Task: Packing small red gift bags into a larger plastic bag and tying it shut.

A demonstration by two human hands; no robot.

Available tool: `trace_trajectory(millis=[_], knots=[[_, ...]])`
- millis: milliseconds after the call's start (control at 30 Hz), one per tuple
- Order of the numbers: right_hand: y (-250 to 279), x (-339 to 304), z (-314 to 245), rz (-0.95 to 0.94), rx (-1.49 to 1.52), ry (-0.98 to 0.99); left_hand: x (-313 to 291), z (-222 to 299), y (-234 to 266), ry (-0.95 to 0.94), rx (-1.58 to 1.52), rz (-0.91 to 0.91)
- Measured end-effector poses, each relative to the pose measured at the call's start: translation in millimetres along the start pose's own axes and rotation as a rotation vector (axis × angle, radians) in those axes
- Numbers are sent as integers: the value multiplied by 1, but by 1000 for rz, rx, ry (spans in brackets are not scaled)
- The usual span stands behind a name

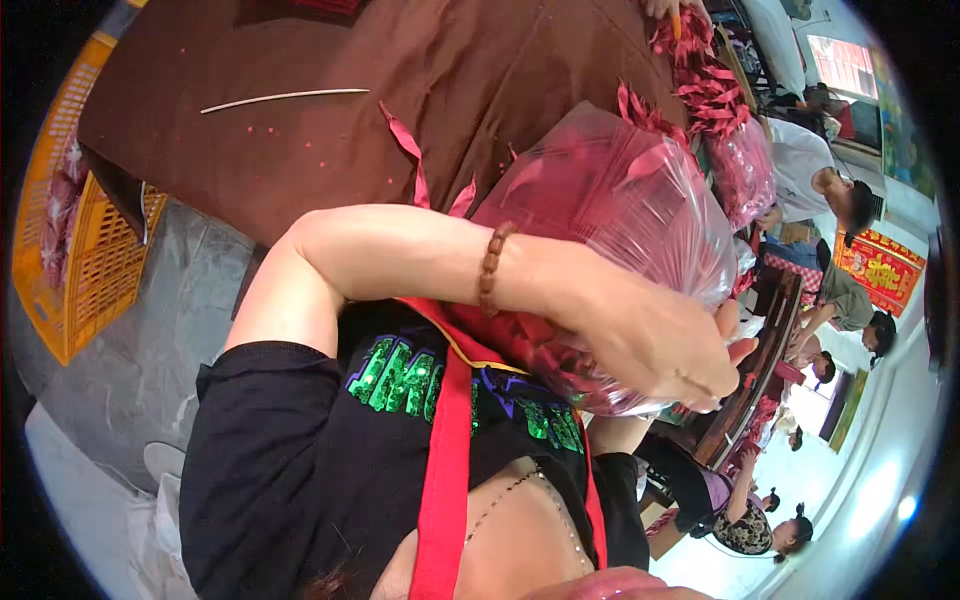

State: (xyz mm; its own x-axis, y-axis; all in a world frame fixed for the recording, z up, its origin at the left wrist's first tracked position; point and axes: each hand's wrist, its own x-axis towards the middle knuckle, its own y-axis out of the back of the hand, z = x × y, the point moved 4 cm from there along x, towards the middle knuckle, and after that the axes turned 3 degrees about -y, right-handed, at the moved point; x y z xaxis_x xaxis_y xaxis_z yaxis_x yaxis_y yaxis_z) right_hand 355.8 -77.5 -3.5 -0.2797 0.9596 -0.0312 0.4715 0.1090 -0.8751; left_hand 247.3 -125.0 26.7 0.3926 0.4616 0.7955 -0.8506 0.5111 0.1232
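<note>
Your bag (pixel 665 215), clear and thin, bulges with red pieces (pixel 570 375); it runs from the counter (pixel 250 170) at two o'clock to your shirt (pixel 290 450) at four. Your left hand (pixel 655 345) is bent over the bag's near end, between three and four o'clock. Its fingers are mostly out of sight, so I cannot tell how firmly they close on the film. Your right forearm (pixel 617 434) shows below that end, but I cannot tell how your right hand stands or what it holds; the fingertips (pixel 742 350) beyond could be either hand's.

A loose hold could let the bag slide off the counter's edge or spill red pieces, since it looks full. Squeezing hard could split the stretched film, and your bracelet (pixel 495 270), close beside it, might snag. Sweeping your left arm outward could drag the ribbon (pixel 405 140) at eleven o'clock; the stick (pixel 285 99), between ten and eleven, lies farther away.
</note>
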Motion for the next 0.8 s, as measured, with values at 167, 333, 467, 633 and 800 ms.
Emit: trace_trajectory(millis=[167,333,467,633,800], knots=[[-3,4,-12,-244,-157,-28,8,-4,15,59,-135,198],[-16,5,-32,-596,-707,-28,10,4,48,441,-489,463],[-44,-9,-35,-739,-995,-40,13,8,52,482,-619,546],[-29,-22,-43,-537,-1212,-284,2,11,43,557,-571,476],[3,-23,-37,-582,-967,-370,-17,0,40,667,-616,561]])
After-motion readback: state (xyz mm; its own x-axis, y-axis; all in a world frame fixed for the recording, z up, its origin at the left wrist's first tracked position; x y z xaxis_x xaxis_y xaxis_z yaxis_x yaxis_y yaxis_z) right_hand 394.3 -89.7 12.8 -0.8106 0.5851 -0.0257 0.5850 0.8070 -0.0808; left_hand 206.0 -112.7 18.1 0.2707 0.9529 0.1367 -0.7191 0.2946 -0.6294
